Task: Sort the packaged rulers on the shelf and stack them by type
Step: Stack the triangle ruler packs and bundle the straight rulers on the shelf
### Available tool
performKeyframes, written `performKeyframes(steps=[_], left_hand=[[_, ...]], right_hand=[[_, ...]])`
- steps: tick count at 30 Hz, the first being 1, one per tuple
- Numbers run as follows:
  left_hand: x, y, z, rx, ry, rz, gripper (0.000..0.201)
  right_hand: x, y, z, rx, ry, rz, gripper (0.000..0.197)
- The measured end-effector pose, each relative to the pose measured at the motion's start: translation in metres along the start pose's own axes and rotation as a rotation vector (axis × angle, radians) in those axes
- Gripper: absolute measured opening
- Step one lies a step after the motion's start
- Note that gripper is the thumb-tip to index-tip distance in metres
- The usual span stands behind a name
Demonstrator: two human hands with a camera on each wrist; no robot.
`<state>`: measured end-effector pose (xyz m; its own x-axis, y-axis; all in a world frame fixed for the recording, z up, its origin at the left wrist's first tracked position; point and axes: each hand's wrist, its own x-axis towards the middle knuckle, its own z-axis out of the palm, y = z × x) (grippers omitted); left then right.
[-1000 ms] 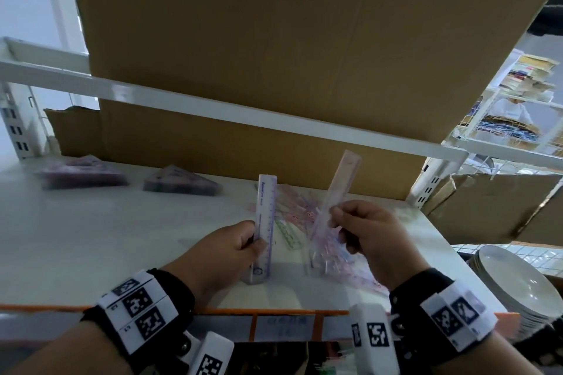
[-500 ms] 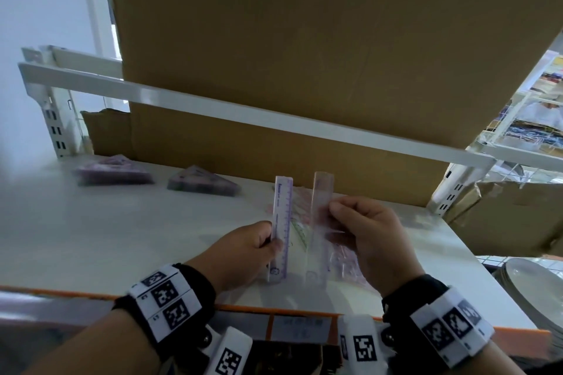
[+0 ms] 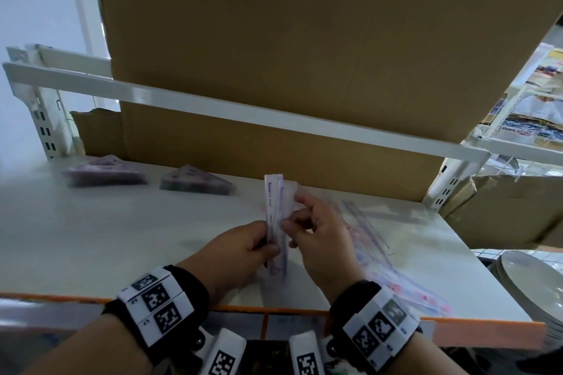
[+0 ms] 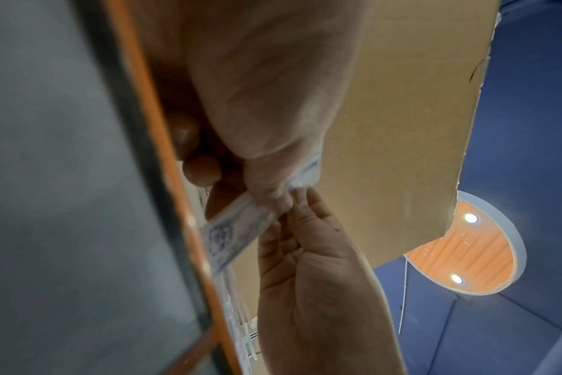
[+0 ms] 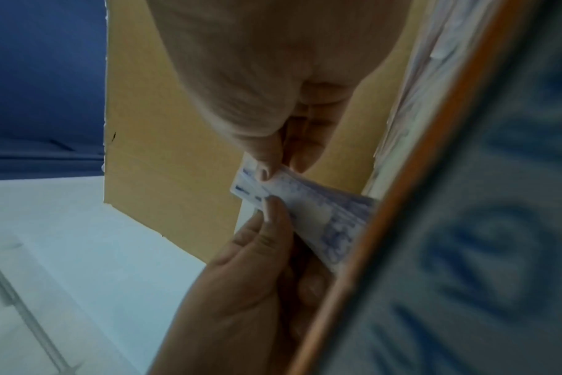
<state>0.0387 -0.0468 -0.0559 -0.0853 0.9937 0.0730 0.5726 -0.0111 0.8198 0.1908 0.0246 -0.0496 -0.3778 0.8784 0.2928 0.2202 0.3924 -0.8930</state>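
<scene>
A white shelf (image 3: 91, 240) is seen from above, with an orange strip along its front edge. The two hands are held close to that edge, near the middle. A lot of bare shelf is left open on the left side. A white bar runs low across the top, and a big brown cardboard box (image 3: 304, 39) fills the back, so little room is left above and behind.

A small bunch of packaged straight rulers (image 3: 275, 216) is stood up on its end on the shelf. It is pinched low down by the left hand (image 3: 240, 250), thumb on one side and fingers on the other. It is pinched higher up by the thumb and fingertips of the right hand (image 3: 320, 240). The two hands are almost touching.

More packaged rulers (image 3: 387, 256) are spread flat in a loose pile to the right, partly hidden under the right hand. Two stacks of packaged triangle rulers (image 3: 195, 184) are set far back on the left, a little apart from each other.

A stack of white plates (image 3: 530, 289) is cut off at the right edge. How many rulers are in the held bunch cannot be made out, as the wrist views are blurred.
</scene>
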Motion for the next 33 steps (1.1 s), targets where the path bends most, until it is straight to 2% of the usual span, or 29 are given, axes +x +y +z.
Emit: performKeyframes(steps=[2,5,8,11,14,18,20,24,27,30,33], left_hand=[[0.000,-0.001,0.000,0.030,0.001,0.032,0.007],[0.002,-0.001,0.001,0.062,0.029,0.059,0.008],[0.006,-0.003,0.001,0.094,0.129,0.084,0.009],[0.004,-0.006,0.001,0.139,0.174,0.142,0.004],[0.002,-0.008,0.003,0.148,0.158,0.136,0.012],[0.003,-0.009,0.002,0.156,0.133,0.132,0.010],[0.005,-0.010,0.001,0.156,0.115,0.123,0.017],[0.005,-0.010,0.001,0.177,0.116,0.125,0.021],[0.005,-0.011,0.001,0.065,0.106,0.114,0.017],[0.005,-0.013,0.002,0.039,0.111,0.123,0.018],[0.008,-0.015,0.002,0.059,0.125,0.136,0.020]], right_hand=[[-0.004,0.001,0.002,-0.124,-0.052,-0.036,0.036],[-0.010,-0.002,0.003,-0.342,-0.102,-0.206,0.008],[-0.014,-0.001,0.003,-0.389,-0.074,-0.315,0.010],[-0.012,0.001,0.002,-0.418,-0.137,-0.267,0.012],[-0.007,-0.003,-0.005,-0.470,-0.242,-0.219,0.013],[0.014,-0.025,-0.029,-0.779,-0.446,-0.207,0.021],[0.038,-0.034,-0.051,-0.871,-0.474,-0.118,0.022],[0.103,-0.030,-0.102,-0.900,-0.361,0.196,0.010],[0.134,-0.009,-0.118,-0.949,-0.384,0.395,0.035],[0.153,0.012,-0.117,-1.170,-0.593,0.415,0.063],[0.164,0.028,-0.114,-1.252,-0.696,0.449,0.076]])
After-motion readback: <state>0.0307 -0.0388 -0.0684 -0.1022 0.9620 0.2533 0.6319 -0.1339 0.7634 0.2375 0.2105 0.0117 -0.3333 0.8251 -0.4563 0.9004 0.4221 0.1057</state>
